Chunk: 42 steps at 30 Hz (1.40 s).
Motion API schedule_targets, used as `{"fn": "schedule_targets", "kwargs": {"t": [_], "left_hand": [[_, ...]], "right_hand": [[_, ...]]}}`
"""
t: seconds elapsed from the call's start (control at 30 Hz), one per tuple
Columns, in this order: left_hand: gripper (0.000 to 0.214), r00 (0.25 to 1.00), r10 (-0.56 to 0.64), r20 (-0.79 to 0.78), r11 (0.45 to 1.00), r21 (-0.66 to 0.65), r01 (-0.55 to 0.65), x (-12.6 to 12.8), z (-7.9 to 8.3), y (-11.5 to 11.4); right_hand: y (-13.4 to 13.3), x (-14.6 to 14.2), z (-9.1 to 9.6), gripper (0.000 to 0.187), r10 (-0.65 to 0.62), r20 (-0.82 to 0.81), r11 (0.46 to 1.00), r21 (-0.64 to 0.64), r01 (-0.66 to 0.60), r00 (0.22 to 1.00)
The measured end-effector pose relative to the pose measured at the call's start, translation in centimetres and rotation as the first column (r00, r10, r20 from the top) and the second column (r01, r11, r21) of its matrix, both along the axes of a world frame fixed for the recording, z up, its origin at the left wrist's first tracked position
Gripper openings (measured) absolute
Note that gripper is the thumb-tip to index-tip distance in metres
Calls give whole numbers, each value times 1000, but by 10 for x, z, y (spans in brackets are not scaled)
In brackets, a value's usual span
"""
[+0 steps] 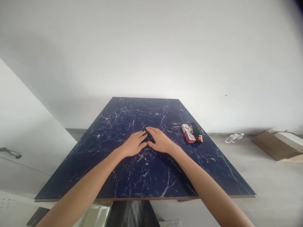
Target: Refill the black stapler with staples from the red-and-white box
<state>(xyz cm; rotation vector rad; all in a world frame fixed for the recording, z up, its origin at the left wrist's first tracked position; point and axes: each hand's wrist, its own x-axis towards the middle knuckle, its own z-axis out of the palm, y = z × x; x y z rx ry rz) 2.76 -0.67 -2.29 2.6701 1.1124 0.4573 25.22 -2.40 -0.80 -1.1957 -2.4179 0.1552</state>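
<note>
Marble-patterned slab (pixel 106 126) lies under fingers of left hand (pixel 133 144) and right hand (pixel 161 141).

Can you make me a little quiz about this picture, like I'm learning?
1. Fill in the gap: the left hand and the right hand lie palm ____ on the dark blue marble-look tabletop.
2. Which hand is closer to the red-and-white box? A: left hand. B: right hand.
3. True or false: the clear plastic bottle is on the tabletop.

Key:
1. down
2. B
3. False: it lies on the grey floor to the right of the table.
</note>
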Motion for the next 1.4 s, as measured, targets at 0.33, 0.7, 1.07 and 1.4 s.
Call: {"fn": "schedule_targets", "kwargs": {"t": [0.33,0.7,1.07,1.4], "left_hand": [[57,999,-12,-45,994,-109,8,-1,0,-6],[58,998,-15,-69,993,-116,6,-1,-1,-6],[57,998,-30,-60,996,-85,25,-3,-4,-3],[54,998,-26,-57,997,-68,22,-1,-2,-4]], "right_hand": [[-3,-5,-19,64,50,21,983,-179,-45,999],[-6,-9,-12,62,39,43,984,-173,-31,998],[-7,-8,-12,62,40,29,983,-179,-34,999],[-6,-6,-14,62,42,28,987,-158,-37,999]]}}
